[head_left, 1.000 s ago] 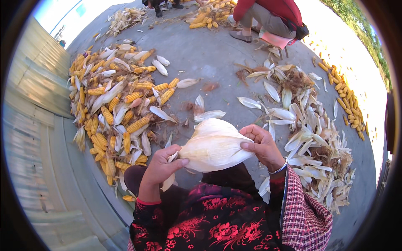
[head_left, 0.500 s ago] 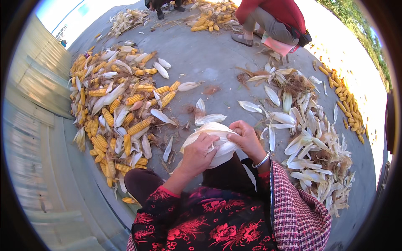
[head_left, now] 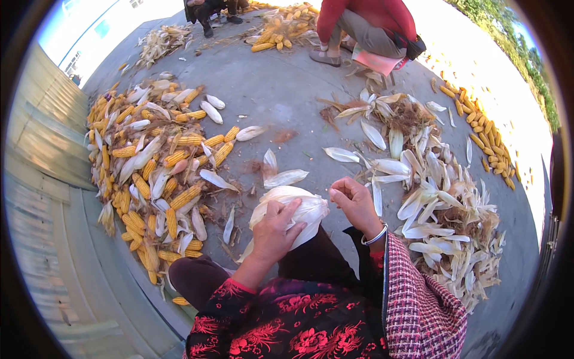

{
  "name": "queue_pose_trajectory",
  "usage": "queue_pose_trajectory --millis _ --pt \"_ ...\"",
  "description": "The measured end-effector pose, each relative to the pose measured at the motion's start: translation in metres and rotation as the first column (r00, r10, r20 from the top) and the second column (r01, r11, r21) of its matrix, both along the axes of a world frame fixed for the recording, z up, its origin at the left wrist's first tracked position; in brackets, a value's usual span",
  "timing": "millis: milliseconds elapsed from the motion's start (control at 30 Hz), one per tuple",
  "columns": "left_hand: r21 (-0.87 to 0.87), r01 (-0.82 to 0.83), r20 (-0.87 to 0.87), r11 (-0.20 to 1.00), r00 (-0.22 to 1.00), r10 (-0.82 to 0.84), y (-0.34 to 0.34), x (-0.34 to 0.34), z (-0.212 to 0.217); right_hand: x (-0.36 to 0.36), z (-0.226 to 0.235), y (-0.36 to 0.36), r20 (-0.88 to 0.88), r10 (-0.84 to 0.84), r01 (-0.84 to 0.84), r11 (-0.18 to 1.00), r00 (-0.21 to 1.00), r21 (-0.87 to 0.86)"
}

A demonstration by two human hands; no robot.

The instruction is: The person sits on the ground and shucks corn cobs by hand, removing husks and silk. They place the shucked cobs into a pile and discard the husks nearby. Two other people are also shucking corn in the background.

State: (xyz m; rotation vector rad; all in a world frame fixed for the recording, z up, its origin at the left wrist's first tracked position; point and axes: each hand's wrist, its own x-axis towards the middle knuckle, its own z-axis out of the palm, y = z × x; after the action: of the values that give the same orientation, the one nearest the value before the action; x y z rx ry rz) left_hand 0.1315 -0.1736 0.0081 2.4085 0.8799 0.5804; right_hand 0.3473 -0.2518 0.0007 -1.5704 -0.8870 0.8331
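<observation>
Above the person's dark-trousered lap [head_left: 311, 257], a pale corn husk [head_left: 310, 210] lies under the left hand [head_left: 272, 233], which grips it from above with thumb and fingers spread; this hold probably keeps the thin, slippery leaves bunched, since their puckered end points right. Just beside that end, not touching it, hangs the right hand [head_left: 357, 206], fingers curled and thumb near the forefinger; whether anything small sits between the tips, one cannot tell. On the grey ground [head_left: 263, 113] to the left, a pile of yellow cobs [head_left: 187, 196] mixes with husk scraps, within easy reach. A heap of loose husks [head_left: 448, 206] lies to the right, well apart from that pile, perhaps so that leaves and cobs stay sorted. Beyond it runs a strip of bare cobs [head_left: 491, 140], seemingly laid out in the sunlight.
</observation>
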Motion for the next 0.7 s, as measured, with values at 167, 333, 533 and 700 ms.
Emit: queue_pose_trajectory --millis 167,333,533,700 --pt "0.037 0.013 -0.004 0.999 1.0 -0.013 -0.002 0.002 -0.001 -0.017 -0.017 -0.027 0.168 0.13 -0.1 0.98 0.977 -0.172" --pt "0.049 0.017 -0.031 0.999 0.999 -0.016 -0.005 0.002 0.004 -0.018 -0.031 -0.029 0.022 -0.029 0.029 0.999 0.999 -0.023" --pt "0.053 0.007 -0.038 0.999 0.999 -0.005 -0.008 0.005 0.005 -0.023 -0.042 -0.015 0.049 0.073 -0.066 0.989 0.996 -0.13" --pt "0.008 0.008 -0.065 1.0 0.998 -0.007 -0.006 0.006 0.004 0.0 -0.015 -0.019 -0.038 0.08 -0.083 0.994 0.996 -0.077"
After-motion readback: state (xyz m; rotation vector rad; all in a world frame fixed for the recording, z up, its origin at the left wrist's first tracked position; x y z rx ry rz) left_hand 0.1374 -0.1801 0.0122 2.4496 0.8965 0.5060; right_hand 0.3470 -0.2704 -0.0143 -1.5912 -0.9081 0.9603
